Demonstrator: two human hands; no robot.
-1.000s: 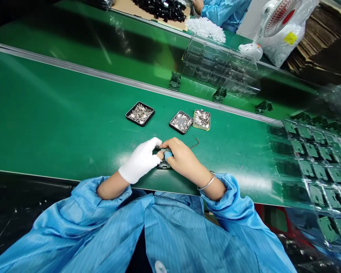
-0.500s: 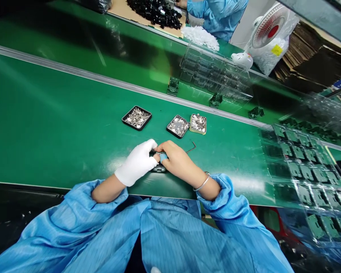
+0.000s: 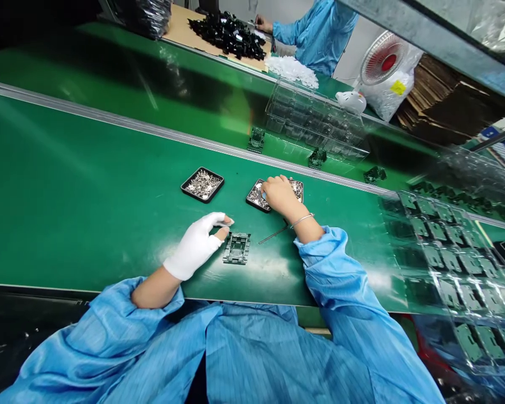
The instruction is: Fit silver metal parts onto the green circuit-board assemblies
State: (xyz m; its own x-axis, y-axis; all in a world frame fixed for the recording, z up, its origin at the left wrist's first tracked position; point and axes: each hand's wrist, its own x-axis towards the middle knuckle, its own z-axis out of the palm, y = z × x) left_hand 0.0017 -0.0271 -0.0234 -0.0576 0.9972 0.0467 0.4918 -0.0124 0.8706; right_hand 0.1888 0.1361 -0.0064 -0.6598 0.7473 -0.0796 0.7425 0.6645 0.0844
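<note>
A green circuit board (image 3: 237, 248) lies on the green tabletop. Beside its upper left corner is my left hand (image 3: 200, 241), in a white fingerless-tip glove, thumb and fingers apart with nothing between them. My right hand (image 3: 281, 195) is over the middle black tray (image 3: 258, 206) of small silvery metal parts, fingers curled down into it; a blue cover shows on one finger. Its fingertips are hidden, so anything pinched there is out of sight. Partly behind the hand stands another tray (image 3: 298, 192) of metal parts. A thin hex key (image 3: 272, 235) lies below my right wrist.
A third tray (image 3: 202, 184) of metal parts sits to the left. Clear plastic trays (image 3: 450, 252) of boards stand at right. Beyond the metal rail (image 3: 160, 132) are several boards and an empty clear tray (image 3: 315, 120). A co-worker's sleeve (image 3: 315, 39) and a fan (image 3: 385, 59) are farther back.
Both hands were together over the board. My right hand has left it and moved up and right to the middle tray; my left hand has drawn slightly back, uncovering the board.
</note>
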